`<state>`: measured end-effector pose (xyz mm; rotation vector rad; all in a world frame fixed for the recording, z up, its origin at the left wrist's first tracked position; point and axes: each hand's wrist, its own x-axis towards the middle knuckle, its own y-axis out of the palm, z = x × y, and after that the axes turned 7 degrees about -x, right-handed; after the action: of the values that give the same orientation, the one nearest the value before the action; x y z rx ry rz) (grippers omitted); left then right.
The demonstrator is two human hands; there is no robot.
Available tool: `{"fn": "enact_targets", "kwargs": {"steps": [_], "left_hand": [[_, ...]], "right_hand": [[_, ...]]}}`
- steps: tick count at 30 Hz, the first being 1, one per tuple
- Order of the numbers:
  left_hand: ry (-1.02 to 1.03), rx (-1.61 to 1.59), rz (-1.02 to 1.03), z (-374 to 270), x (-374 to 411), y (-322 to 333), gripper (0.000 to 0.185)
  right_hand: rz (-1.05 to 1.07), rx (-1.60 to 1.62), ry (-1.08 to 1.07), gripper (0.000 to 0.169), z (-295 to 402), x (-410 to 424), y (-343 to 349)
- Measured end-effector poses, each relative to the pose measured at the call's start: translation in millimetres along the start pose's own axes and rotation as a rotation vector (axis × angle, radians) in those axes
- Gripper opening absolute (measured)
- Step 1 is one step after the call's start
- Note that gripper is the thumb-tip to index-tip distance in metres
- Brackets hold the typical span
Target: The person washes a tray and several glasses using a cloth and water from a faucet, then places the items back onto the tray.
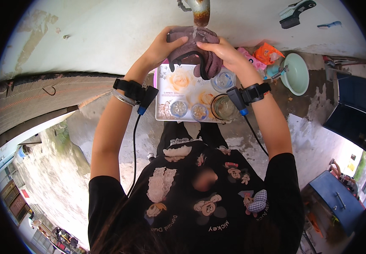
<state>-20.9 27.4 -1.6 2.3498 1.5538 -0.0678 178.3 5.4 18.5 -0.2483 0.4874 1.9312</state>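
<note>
A mauve cloth with dark edging [183, 47] is bunched between my two hands, directly under a rusty tap [201, 14]. Water runs from the spout onto its top. My left hand [167, 46] grips the cloth's left side, thumb lying on top. On the other side my right hand [222, 52] holds it, thumb also on top. Below the cloth is a white tray with a printed rose pattern [167, 96]. It carries several clear glass vessels: a larger one [229, 108], one partly behind my right wrist [223, 81], and two small ones [179, 109] nearer me.
A pale green basin [297, 74] leans near the wall at right, beside an orange packet [268, 53] and a pink packet [252, 60]. Brushes [294, 16] hang on the wall. A blue table [336, 198] stands at lower right. Cables [135, 136] run from both wrist straps.
</note>
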Motion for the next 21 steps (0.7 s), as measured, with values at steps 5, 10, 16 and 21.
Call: {"fn": "enact_targets", "kwargs": {"steps": [5, 10, 16, 21], "left_hand": [[-0.145, -0.177, 0.023, 1, -2, -2, 0.037], [-0.266, -0.441, 0.001, -9, -4, 11, 0.028], [-0.537, -0.520, -0.052, -19, -3, 21, 0.029], [-0.539, -0.546, 0.035, -17, -3, 12, 0.028]], "right_hand": [[-0.085, 0.046, -0.049, 0.023, -16, 9, -4], [-0.112, 0.028, -0.081, 0.029, -11, 7, -1], [-0.173, -0.099, -0.058, 0.028, 2, -1, 10], [-0.174, -0.054, -0.033, 0.026, -4, 2, 5]]}}
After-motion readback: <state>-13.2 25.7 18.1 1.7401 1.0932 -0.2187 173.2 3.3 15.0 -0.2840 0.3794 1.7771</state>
